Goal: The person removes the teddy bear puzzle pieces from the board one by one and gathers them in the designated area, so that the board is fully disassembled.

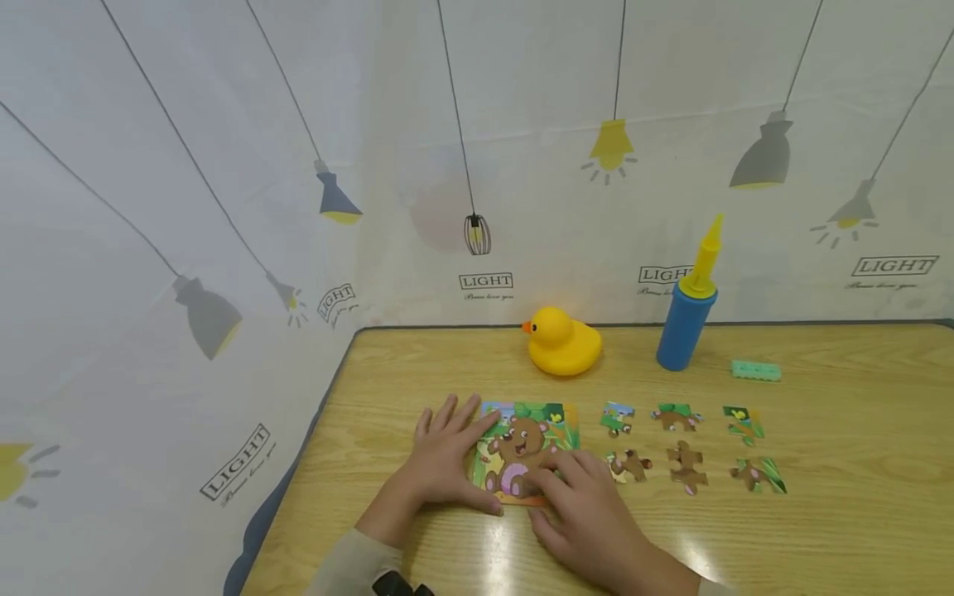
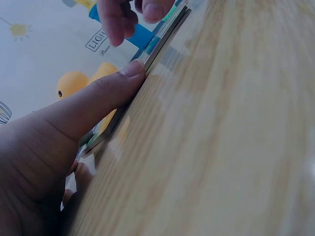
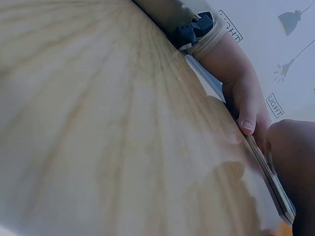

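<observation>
A bear jigsaw puzzle lies flat on the wooden table in the head view. My left hand is at its left side, fingers spread along the upper left and thumb against the near edge. My right hand is over the puzzle's lower right part, fingers bent downward, fingertips close above the picture. In the left wrist view, the fingers of that hand hang loosely with nothing visible between them. The right wrist view shows the left thumb at the puzzle board's edge.
Several loose bear-picture pieces lie in two rows right of the puzzle. Behind stand a yellow rubber duck and a blue hand pump with a yellow nozzle. A small green block sits farther right. A lamp-print curtain borders the table.
</observation>
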Motion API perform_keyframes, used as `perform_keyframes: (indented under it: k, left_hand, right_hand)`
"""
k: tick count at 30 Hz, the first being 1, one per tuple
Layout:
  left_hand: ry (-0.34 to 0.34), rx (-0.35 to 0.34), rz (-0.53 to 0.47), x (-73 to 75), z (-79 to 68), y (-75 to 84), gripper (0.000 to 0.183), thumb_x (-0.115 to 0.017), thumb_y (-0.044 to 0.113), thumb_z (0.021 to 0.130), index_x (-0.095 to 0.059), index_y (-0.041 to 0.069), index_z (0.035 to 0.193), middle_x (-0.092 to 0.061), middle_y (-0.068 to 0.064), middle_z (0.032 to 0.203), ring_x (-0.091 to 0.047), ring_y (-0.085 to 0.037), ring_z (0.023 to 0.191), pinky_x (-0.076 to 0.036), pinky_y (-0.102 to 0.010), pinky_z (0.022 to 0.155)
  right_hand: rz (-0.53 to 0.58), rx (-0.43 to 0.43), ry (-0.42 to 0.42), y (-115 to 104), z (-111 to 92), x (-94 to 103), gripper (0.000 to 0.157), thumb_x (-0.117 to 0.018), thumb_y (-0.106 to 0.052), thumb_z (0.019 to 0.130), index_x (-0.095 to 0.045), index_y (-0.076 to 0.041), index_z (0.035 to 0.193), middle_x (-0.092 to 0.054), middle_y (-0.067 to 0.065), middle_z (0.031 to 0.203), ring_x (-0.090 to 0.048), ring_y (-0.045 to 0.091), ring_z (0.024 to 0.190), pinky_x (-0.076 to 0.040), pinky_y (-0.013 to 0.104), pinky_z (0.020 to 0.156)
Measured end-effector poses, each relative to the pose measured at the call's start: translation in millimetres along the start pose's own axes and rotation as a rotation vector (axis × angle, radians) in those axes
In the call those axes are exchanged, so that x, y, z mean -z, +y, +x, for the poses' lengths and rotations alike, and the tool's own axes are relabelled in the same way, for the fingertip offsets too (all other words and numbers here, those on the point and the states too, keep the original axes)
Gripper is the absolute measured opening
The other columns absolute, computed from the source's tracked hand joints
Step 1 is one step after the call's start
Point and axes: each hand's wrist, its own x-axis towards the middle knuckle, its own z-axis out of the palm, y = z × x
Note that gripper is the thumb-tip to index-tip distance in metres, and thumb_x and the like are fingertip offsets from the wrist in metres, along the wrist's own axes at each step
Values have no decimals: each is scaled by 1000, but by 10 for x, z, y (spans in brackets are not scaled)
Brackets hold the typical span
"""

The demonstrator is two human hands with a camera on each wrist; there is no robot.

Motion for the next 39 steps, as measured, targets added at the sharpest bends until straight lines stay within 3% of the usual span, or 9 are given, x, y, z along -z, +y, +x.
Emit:
perform_keyframes:
  k: [7, 11, 16, 21, 29, 31, 35, 39]
  left_hand:
    - [0, 3, 8, 14, 11, -6, 136, -86, 87, 56, -33, 34, 170, -14, -8, 179, -3, -43, 163, 1, -73, 122]
    - [4, -6, -2, 0, 11, -17, 135, -87, 84, 57, -33, 33, 170, -14, -9, 179, -3, -44, 162, 0, -74, 121]
    - [7, -5, -5, -4, 14, -17, 133, -87, 83, 59, -34, 33, 169, -15, -9, 178, -3, -43, 162, 1, -74, 121]
    - [11, -7, 2, 1, 26, -6, 132, -87, 85, 58, -35, 34, 169, -16, -8, 178, -4, -43, 162, 0, -74, 122]
    - [11, -7, -18, -5, 15, 13, 133, -89, 82, 58, -37, 31, 168, -17, -10, 178, -5, -45, 162, -1, -75, 121]
    - [16, -17, -28, 0, 10, 13, 133, -90, 80, 58, -38, 29, 168, -18, -12, 178, -6, -46, 161, -1, -76, 120]
    - [17, -28, -45, 6, 0, 7, 133, -91, 78, 59, -37, 28, 169, -17, -13, 178, -5, -48, 161, -1, -78, 119]
    - [15, -24, -39, 2, -7, 7, 132, -90, 80, 59, -37, 30, 169, -17, -12, 178, -5, -47, 161, 0, -77, 120]
  right_hand:
    - [-23, 32, -27, -101, 170, -160, 24, -83, -25, 84, -75, -21, 106, -62, -8, 105, -52, 17, 98, -47, 42, 87]
    - [-27, 27, -54, -146, 259, -253, 16, -79, -21, 88, -75, -21, 104, -60, -8, 99, -51, 16, 94, -46, 40, 88]
    - [-27, -93, -143, -138, 344, -310, 29, -76, -27, 93, -78, -14, 119, -71, 0, 114, -60, 19, 101, -52, 43, 93]
    - [81, -231, -240, -123, 411, -280, 47, -77, -30, 92, -74, -12, 135, -73, 5, 134, -65, 29, 118, -49, 55, 105]
    - [152, -297, -337, -124, 509, -208, 47, -75, -30, 96, -71, -9, 138, -72, 6, 136, -64, 38, 127, -46, 63, 109]
    - [169, -313, -355, -115, 538, -196, 47, -75, -30, 95, -72, -10, 137, -72, 5, 134, -65, 35, 125, -50, 61, 105]
    - [254, -346, -401, -85, 604, -158, 45, -78, -28, 94, -73, -9, 134, -74, 0, 115, -68, 20, 103, -56, 48, 90]
    - [348, -391, -479, -33, 667, -110, 47, -82, -31, 93, -71, -10, 133, -66, -5, 104, -59, 10, 83, -52, 36, 76]
